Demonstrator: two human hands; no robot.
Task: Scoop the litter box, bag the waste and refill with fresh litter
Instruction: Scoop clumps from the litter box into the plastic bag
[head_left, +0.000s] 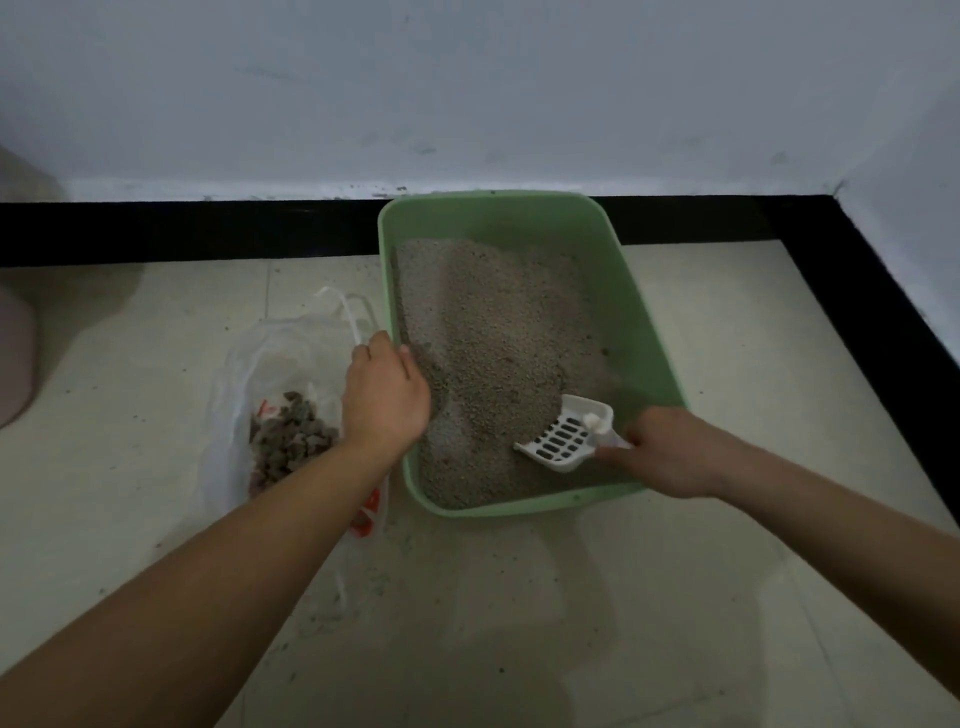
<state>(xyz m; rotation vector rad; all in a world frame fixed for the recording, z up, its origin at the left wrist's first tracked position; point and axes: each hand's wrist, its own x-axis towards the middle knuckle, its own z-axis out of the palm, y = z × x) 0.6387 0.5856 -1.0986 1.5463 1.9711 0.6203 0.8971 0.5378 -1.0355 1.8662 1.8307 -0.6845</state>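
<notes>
L grip (384, 395) clenches the litter box (641, 322) by its left rim. R grip (670, 452) holds the scoop (563, 436) handle; scoop sits empty on the litter (493, 322), near-right corner. Bag (270, 358) w/ clumps (291, 441) lies on the floor (623, 597) just left. Risks: slack bag mouth sags shut, so next load spills; tugging the rim tips litter out.

Left hand (384, 395) gripping green box (639, 322) rim, bag (234, 395) of clumps just left of it, right hand (670, 452) holding scoop (563, 439) over litter (488, 332)
</notes>
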